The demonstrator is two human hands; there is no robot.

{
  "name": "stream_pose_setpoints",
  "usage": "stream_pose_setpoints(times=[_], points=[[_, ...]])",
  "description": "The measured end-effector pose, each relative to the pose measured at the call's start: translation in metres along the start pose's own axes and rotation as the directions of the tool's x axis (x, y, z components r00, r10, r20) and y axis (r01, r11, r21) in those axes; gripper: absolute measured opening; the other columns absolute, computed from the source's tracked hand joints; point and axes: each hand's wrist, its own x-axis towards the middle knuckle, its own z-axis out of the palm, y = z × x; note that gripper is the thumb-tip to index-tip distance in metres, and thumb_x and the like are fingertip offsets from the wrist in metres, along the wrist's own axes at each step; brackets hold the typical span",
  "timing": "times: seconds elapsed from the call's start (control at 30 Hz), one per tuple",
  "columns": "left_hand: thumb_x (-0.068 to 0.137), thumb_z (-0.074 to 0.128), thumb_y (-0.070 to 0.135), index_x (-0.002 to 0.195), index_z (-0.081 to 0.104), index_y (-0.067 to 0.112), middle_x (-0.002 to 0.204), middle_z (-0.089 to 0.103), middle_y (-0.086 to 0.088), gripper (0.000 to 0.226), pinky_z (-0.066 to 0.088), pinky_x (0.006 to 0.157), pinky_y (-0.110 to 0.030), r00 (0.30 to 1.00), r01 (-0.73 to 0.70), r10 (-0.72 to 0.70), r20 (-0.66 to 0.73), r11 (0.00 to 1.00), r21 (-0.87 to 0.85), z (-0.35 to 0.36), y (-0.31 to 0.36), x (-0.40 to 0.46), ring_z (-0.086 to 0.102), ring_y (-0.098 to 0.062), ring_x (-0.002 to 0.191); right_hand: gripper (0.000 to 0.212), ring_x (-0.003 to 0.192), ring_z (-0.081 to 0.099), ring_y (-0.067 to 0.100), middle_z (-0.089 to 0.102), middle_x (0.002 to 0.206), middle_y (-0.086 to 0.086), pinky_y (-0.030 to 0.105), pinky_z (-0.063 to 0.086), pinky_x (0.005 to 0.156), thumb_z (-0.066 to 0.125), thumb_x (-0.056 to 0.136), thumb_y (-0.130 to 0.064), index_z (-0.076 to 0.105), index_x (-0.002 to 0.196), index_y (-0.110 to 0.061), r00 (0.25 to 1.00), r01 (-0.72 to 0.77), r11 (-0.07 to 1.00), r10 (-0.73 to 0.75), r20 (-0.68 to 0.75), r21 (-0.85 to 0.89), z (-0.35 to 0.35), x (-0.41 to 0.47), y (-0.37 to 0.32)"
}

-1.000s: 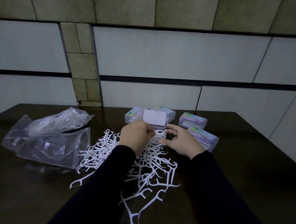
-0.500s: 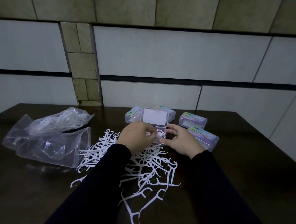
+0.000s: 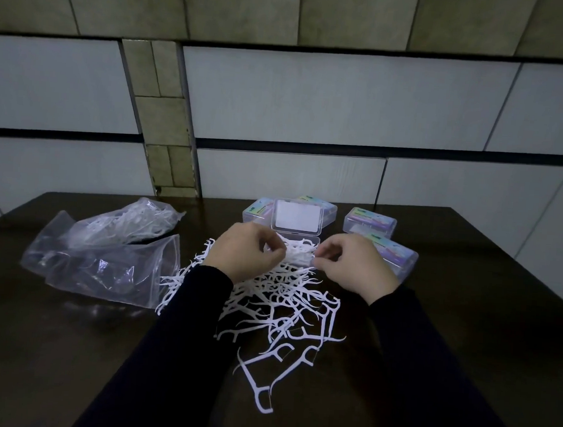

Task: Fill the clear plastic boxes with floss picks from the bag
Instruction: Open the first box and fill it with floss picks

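Both hands have pulled apart a little since a moment ago, so more of the open box [image 3: 295,251] shows between them. Its lid [image 3: 297,219] stands up at the back, and white floss picks lie inside it.

The left hand [image 3: 244,256] sits at the left end of the box, fingers curled down toward the picks; whether it pinches one I cannot tell. The right hand [image 3: 353,266] sits at the right end, its fingers bent and touching the box corner, but a firm hold on it does not show.

A big loose pile of floss picks [image 3: 283,313] is spread on the dark table [image 3: 465,326], just under and in front of both hands.

The clear bag [image 3: 104,254] lies well to the left of the left hand, with some picks in its far end.

Closed boxes sit behind and to the right: one [image 3: 370,222] near the wall, one [image 3: 393,259] just beside the right hand, and two more [image 3: 257,211] behind the lid.
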Motion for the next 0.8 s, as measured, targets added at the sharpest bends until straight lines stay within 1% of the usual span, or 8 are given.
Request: stream_pose_setpoints(times=[0.07,0.13,0.3,0.4,0.53,0.67,0.73,0.8], points=[[0.085,0.065,0.039,0.087,0.072,0.033,0.084,0.066,0.015,0.009,0.056,0.077,-0.031,0.999,0.027,-0.029,0.026,0.998,0.049,0.0,0.0,-0.004,0.061,-0.003,0.077,0.015,0.081,0.056,0.002,0.067,0.096,-0.006,0.014,0.043,0.067,0.071,0.085,-0.028,0.07,0.097,-0.021,0.998,0.015,0.999,-0.012,0.069,-0.041,0.001,-0.005,-0.004],[0.083,0.067,0.038,0.09,0.074,0.031,0.089,0.069,0.011,0.011,0.055,0.08,-0.031,0.999,0.049,-0.05,0.017,0.997,0.065,-0.001,-0.003,-0.006,0.062,-0.005,0.081,0.021,0.09,0.059,0.006,0.068,0.104,-0.004,0.019,0.045,0.078,0.071,0.085,-0.031,0.071,0.103,-0.02,0.994,0.02,0.997,-0.013,0.106,-0.069,0.0,-0.008,-0.008],[0.081,0.069,0.038,0.108,0.069,0.034,0.112,0.067,0.014,0.027,0.048,0.096,-0.033,0.991,0.095,-0.102,0.091,0.992,0.08,0.003,-0.01,-0.012,0.058,-0.007,0.106,0.044,0.113,0.056,0.013,0.059,0.129,-0.001,0.024,0.044,0.089,0.071,0.085,-0.033,0.061,0.127,-0.021,0.981,0.007,0.99,0.02,0.191,-0.143,0.004,-0.014,-0.013],[0.085,0.067,0.036,0.119,0.063,0.035,0.121,0.062,0.011,0.035,0.044,0.097,-0.03,0.985,0.112,-0.122,0.117,0.989,0.096,0.008,-0.01,-0.012,0.052,-0.011,0.111,0.043,0.114,0.057,0.013,0.06,0.129,-0.001,0.028,0.046,0.095,0.068,0.088,-0.029,0.059,0.129,-0.022,0.982,0.011,0.987,0.02,0.186,-0.163,0.007,-0.016,-0.014],[0.089,0.062,0.038,0.123,0.062,0.034,0.12,0.057,0.003,0.034,0.043,0.097,-0.033,0.99,0.06,-0.083,0.116,0.98,0.19,0.009,-0.008,-0.012,0.048,-0.016,0.11,0.039,0.118,0.055,0.016,0.059,0.132,0.001,0.032,0.046,0.101,0.06,0.094,-0.023,0.056,0.132,-0.023,0.983,0.001,0.972,0.041,0.176,-0.233,0.008,-0.016,-0.016],[0.092,0.058,0.038,0.124,0.062,0.031,0.123,0.055,0.0,0.033,0.04,0.099,-0.035,0.993,0.037,-0.062,0.103,0.972,0.23,0.007,-0.006,-0.014,0.043,-0.019,0.114,0.049,0.119,0.05,0.018,0.056,0.132,0.0,0.038,0.046,0.101,0.057,0.09,-0.012,0.052,0.135,-0.031,0.984,0.015,0.942,0.046,0.172,-0.335,0.007,-0.017,-0.016],[0.093,0.056,0.038,0.124,0.063,0.031,0.125,0.055,0.001,0.032,0.036,0.097,-0.034,0.994,0.035,-0.058,0.091,0.97,0.241,0.007,-0.006,-0.014,0.04,-0.019,0.114,0.049,0.12,0.046,0.019,0.054,0.131,0.0,0.04,0.043,0.102,0.054,0.091,-0.015,0.051,0.136,-0.034,0.987,0.033,0.931,0.026,0.157,-0.362,0.006,-0.017,-0.016],[0.095,0.054,0.034,0.124,0.061,0.033,0.126,0.057,0.004,0.03,0.036,0.095,-0.033,0.994,0.032,-0.055,0.089,0.97,0.24,0.007,-0.007,-0.014,0.039,-0.018,0.113,0.042,0.121,0.043,0.019,0.054,0.132,0.0,0.041,0.04,0.102,0.053,0.094,-0.03,0.052,0.136,-0.035,0.99,0.047,0.93,0.004,0.138,-0.366,0.006,-0.016,-0.016]])
